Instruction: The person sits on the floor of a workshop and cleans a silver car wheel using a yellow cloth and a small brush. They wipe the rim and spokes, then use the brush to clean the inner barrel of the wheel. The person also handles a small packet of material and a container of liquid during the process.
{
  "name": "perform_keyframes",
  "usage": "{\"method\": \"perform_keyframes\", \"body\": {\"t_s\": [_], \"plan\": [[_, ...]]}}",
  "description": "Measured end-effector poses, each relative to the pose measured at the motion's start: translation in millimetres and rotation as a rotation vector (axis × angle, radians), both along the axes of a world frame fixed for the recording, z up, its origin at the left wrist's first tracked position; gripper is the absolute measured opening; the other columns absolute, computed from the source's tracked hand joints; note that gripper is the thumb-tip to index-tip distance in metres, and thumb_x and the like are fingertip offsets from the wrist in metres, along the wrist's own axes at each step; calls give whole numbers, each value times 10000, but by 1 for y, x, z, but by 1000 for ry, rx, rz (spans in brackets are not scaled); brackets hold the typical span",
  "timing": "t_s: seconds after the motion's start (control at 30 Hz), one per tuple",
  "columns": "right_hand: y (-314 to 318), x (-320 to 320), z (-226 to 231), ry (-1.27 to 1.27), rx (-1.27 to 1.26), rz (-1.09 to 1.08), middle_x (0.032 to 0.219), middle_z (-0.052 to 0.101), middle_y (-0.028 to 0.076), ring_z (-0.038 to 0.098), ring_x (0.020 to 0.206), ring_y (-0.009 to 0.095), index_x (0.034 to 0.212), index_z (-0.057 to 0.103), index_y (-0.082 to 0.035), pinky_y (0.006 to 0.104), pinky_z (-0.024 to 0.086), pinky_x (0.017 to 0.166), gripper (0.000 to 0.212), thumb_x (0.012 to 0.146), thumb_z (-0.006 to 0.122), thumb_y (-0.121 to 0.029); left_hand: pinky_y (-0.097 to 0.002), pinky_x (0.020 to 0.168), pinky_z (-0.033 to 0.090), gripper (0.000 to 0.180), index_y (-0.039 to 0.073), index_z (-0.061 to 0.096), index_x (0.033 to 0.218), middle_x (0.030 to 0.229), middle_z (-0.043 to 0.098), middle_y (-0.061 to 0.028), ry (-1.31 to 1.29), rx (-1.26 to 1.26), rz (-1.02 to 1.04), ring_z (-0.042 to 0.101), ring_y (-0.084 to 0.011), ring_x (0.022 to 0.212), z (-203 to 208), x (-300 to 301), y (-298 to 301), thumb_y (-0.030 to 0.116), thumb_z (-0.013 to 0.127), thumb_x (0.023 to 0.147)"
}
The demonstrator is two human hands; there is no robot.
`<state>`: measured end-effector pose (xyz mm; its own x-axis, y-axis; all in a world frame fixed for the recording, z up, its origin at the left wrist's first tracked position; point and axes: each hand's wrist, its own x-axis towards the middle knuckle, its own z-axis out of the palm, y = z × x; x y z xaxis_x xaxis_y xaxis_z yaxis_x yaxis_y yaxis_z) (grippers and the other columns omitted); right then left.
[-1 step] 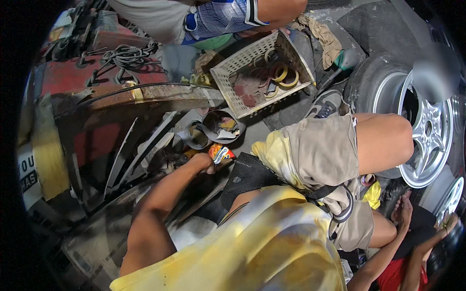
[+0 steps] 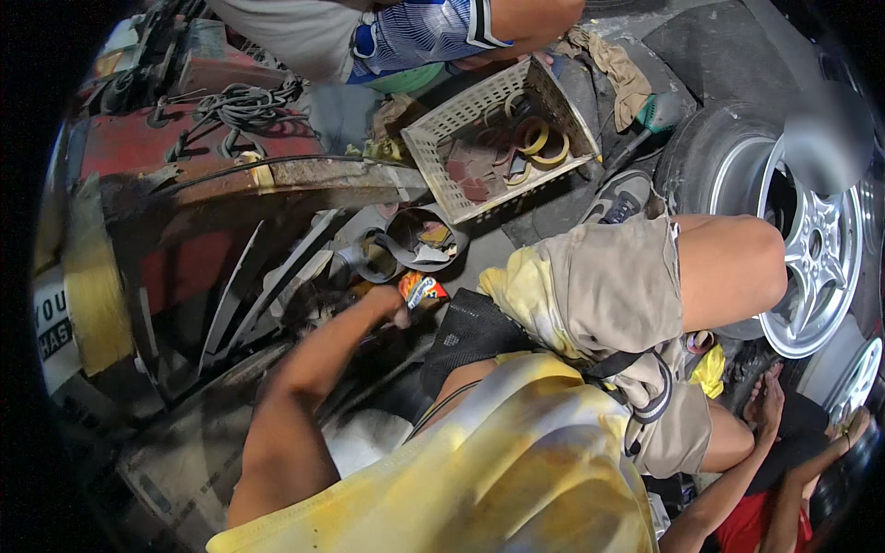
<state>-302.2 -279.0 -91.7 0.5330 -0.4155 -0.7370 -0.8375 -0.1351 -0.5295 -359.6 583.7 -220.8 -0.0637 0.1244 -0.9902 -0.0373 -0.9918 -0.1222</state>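
My left arm reaches out to the left. Its hand [image 2: 393,305] is closed around a small orange, red and white packet [image 2: 423,289], which sticks out toward my lap. Two grey round containers with scraps and sandpaper-like pieces in them, the nearer one a tub [image 2: 426,238], stand just beyond the packet. On the right side, my right hand [image 2: 765,398] is held beside my lower leg with its fingers stretched out, and I see nothing in it. A yellow cloth [image 2: 708,370] and a tape roll [image 2: 700,342] lie near it.
A cream plastic crate [image 2: 426,175] holds tape rolls and sandpaper pieces. Beyond my shoe lies a green power tool [image 2: 657,112]. Silver wheel rims [image 2: 811,249] and a tyre stand at right. Another person's hand [image 2: 853,429] is at lower right; someone in blue shorts [image 2: 429,37] sits ahead.
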Motion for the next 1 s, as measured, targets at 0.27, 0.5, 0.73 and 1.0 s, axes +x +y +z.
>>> {"method": "perform_keyframes", "body": {"t_s": [0.27,0.5,0.73,1.0], "plan": [[3,-19,8,8,-35,-72,716,571,-21,532,584,68,942,592,-85,206,417,508,262,973,556,-342,-383,862,528,496,13,618,1147,1169,636,-170,-79,359,1163,630,-275,1018,29,13,59,328,632,764],[-32,-44,-11,52,39,-141,708,545,-20,516,554,93,930,557,-112,236,423,493,248,980,525,-353,-398,870,556,430,-20,550,1209,1227,588,-178,-840,244,2538,589,-279,1084,-80,-53,49,243,565,869],[-1,-2,16,47,43,-95,701,528,-16,509,559,96,884,562,-96,223,438,517,226,985,526,-294,-447,851,594,351,-37,484,1285,1254,554,-140,-873,261,3011,547,-306,1133,-134,-36,34,123,385,989],[5,14,10,-23,26,-39,703,531,-28,509,564,82,894,572,-99,210,435,523,203,980,553,-282,-412,889,581,359,-33,495,1268,1229,576,-149,-917,142,3051,583,-288,1112,-100,-77,69,203,430,1006]]}}
